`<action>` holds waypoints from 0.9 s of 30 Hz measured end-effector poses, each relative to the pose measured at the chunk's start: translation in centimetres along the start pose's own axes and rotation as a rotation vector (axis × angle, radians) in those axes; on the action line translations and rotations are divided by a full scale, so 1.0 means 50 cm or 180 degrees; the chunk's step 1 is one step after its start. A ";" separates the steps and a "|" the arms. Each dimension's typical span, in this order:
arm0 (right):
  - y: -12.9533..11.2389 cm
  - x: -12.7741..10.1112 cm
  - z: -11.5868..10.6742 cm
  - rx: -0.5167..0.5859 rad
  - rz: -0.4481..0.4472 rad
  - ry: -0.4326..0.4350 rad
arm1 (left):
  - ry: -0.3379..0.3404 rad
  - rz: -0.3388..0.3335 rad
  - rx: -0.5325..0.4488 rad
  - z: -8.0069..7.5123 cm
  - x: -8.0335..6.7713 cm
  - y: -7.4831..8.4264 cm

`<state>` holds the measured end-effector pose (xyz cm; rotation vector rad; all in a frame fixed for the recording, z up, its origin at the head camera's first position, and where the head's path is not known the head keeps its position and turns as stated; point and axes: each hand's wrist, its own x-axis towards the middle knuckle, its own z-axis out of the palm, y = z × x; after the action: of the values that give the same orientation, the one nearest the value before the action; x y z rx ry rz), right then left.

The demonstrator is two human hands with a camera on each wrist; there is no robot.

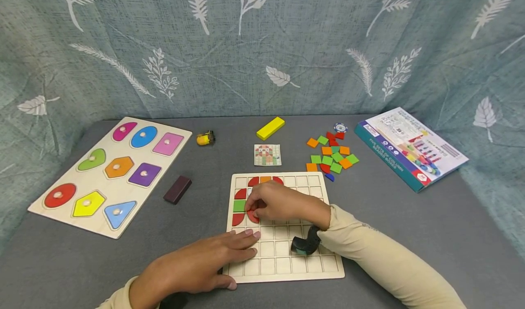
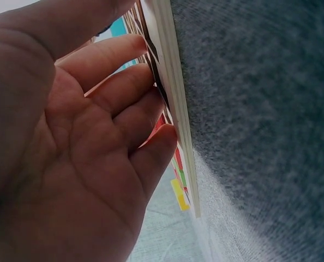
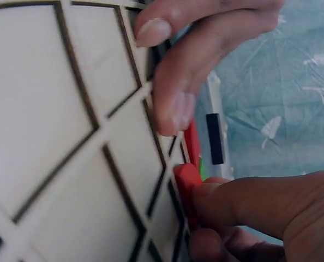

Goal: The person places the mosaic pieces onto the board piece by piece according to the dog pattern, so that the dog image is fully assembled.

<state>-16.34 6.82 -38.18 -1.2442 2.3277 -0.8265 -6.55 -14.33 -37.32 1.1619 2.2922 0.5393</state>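
Observation:
A wooden grid board (image 1: 283,264) lies on the table, with red quarter-circle tiles (image 1: 238,219), a green square tile (image 1: 239,206) and an orange tile (image 1: 265,179) in its upper left cells. My right hand (image 1: 285,203) reaches over the board and pinches a red curved tile (image 3: 185,185) by the thumb, low at the grid cells. Part of that tile is hidden by the fingers. My left hand (image 1: 205,261) rests on the board's lower left edge, fingers extended over the cells and thumb at the near edge.
Loose coloured tiles (image 1: 326,160) lie behind the board's right side. A small pattern card (image 1: 267,155) and a yellow block (image 1: 270,128) are behind it. Left are a shape puzzle (image 1: 98,188), a dark brown block (image 1: 177,190) and a yellow toy (image 1: 206,138); right, a box (image 1: 410,147).

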 end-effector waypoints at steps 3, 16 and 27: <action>0.001 0.000 0.001 -0.0093 -0.0035 -0.0049 | -0.0004 0.0007 0.0004 0.001 0.001 -0.001; 0.006 -0.020 -0.017 -0.0136 0.0085 0.0007 | -0.0004 -0.0062 -0.0011 0.003 0.002 0.001; 0.071 -0.071 -0.068 -0.0029 0.0479 0.0604 | -0.0026 -0.0105 -0.0049 0.001 0.002 0.001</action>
<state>-18.54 12.44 -37.73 -1.0177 2.5404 -0.9178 -6.53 -14.20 -37.38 1.1151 2.2923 0.5378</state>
